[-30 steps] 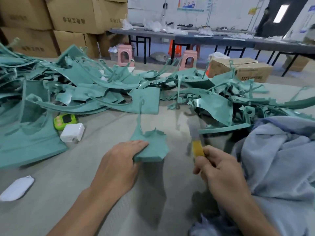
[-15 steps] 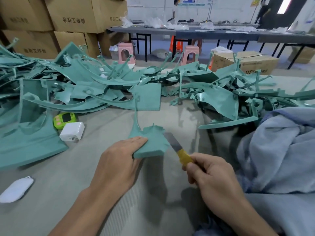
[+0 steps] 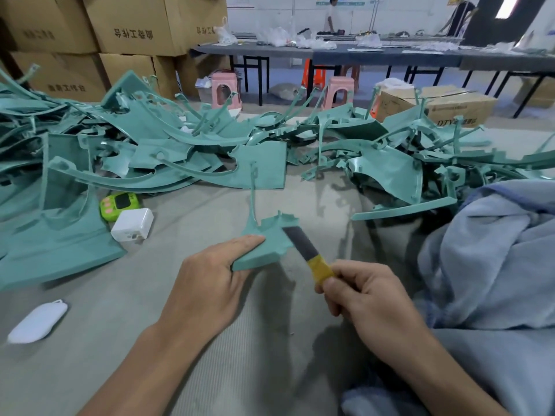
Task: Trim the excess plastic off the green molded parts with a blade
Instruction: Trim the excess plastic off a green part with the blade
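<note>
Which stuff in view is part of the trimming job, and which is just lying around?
Job:
green part in left hand
blade in right hand
pile of green parts behind

Lying about:
green timer
white charger
white pouch
blue cloth
cardboard boxes

A pile of moulded parts (image 3: 264,163) is teal green throughout, and the small part (image 3: 270,244) is the same teal. The blade (image 3: 300,243) is dark grey, its handle (image 3: 320,270) yellow. The table mat (image 3: 210,370) is grey with fine ribbing. The timer (image 3: 118,205) is lime green with pink buttons and a black screen. The charger (image 3: 132,224) is white, the cloth (image 3: 495,265) pale blue, the boxes (image 3: 135,25) brown with dark print, and the stools (image 3: 225,91) pink.
</note>
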